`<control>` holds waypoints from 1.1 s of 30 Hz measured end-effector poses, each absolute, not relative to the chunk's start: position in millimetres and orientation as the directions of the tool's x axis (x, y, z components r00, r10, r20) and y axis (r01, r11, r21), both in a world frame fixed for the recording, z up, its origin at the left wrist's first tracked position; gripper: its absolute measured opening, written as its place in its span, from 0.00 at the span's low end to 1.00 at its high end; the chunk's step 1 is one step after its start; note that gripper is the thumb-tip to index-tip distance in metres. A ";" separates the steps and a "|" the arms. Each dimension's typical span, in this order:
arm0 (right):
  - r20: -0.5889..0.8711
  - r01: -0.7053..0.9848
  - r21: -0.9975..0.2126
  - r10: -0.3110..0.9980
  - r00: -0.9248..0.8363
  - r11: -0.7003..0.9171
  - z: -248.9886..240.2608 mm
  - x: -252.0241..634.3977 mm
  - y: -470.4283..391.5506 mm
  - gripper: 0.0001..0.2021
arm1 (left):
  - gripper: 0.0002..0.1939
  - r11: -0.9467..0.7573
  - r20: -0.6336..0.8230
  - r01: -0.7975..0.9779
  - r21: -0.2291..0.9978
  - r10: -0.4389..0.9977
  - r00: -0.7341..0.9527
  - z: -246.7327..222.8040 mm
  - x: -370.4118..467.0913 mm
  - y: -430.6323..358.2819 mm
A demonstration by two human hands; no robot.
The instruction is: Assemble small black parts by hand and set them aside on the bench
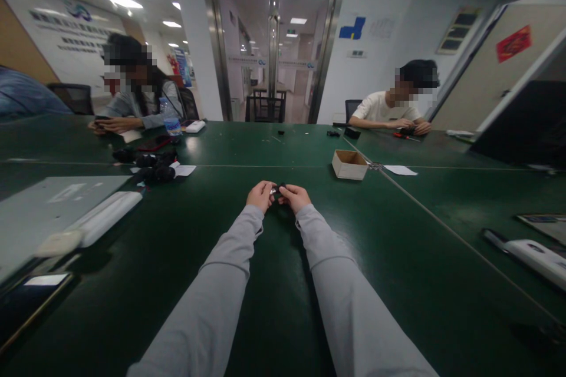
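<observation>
Both arms, in light grey sleeves, reach out over the dark green table (186, 271). My left hand (260, 196) is closed in a pinch on a small shiny silver piece (273, 191). Close beside it, my right hand (295, 197) pinches a small black piece (281, 187). The two pieces meet or nearly meet between my fingertips; whether they are joined I cannot tell. Fingers cover most of both, and their exact kind is too small to make out.
An open cardboard box (349, 166) stands right of my hands. Leftward lie black items (157, 166), a grey panel (48, 203) and a phone (33, 306). A water bottle (171, 118) is farther back. Two people sit across the table; another sleeve shows far left.
</observation>
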State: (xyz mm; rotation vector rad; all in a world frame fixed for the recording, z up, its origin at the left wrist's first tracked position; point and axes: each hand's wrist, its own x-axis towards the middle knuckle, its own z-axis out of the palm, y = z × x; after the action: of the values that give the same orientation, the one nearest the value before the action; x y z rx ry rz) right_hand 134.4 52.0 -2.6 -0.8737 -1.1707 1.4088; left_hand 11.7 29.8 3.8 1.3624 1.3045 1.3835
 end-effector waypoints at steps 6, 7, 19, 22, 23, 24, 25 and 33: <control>0.097 -0.272 -0.961 0.979 -0.178 0.045 -2.3 134.6 51.2 0.11 | 0.12 -0.194 0.203 0.089 0.977 0.973 -0.107 6.5 12.3 27.0; 0.100 -0.269 -0.962 0.977 -0.186 0.047 -2.5 134.7 51.3 0.12 | 0.13 -0.196 0.206 0.100 0.975 0.973 -0.103 6.8 12.1 27.0; 0.110 -0.293 -0.954 0.980 -0.168 0.057 -1.1 134.7 49.5 0.12 | 0.13 -0.159 0.170 0.112 0.981 0.981 -0.095 5.6 11.2 29.9; 0.114 -0.283 -0.957 0.979 -0.170 0.062 -0.7 134.6 48.8 0.14 | 0.12 -0.145 0.155 0.098 0.984 0.984 -0.091 6.7 11.1 29.4; 0.113 -0.276 -0.959 0.979 -0.170 0.063 -0.7 134.6 48.8 0.14 | 0.11 -0.157 0.167 0.104 0.982 0.981 -0.097 7.1 11.3 29.0; 0.113 -0.269 -0.961 0.979 -0.170 0.064 -0.7 134.6 48.8 0.14 | 0.12 -0.170 0.182 0.112 0.979 0.978 -0.101 7.4 11.6 28.5; 0.113 -0.265 -0.962 0.979 -0.169 0.065 -0.8 134.6 49.0 0.14 | 0.12 -0.176 0.188 0.117 0.977 0.977 -0.103 7.7 12.0 28.0; 0.119 -0.273 -0.960 0.974 -0.190 0.064 -2.0 135.0 50.1 0.14 | 0.12 -0.165 0.183 0.140 0.976 0.976 -0.122 8.6 12.6 26.7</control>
State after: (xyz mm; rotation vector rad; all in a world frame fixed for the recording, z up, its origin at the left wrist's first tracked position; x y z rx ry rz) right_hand 135.0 50.1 -2.0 -0.8370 -1.1938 1.4014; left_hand 12.6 26.7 8.6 1.3713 1.3191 1.3778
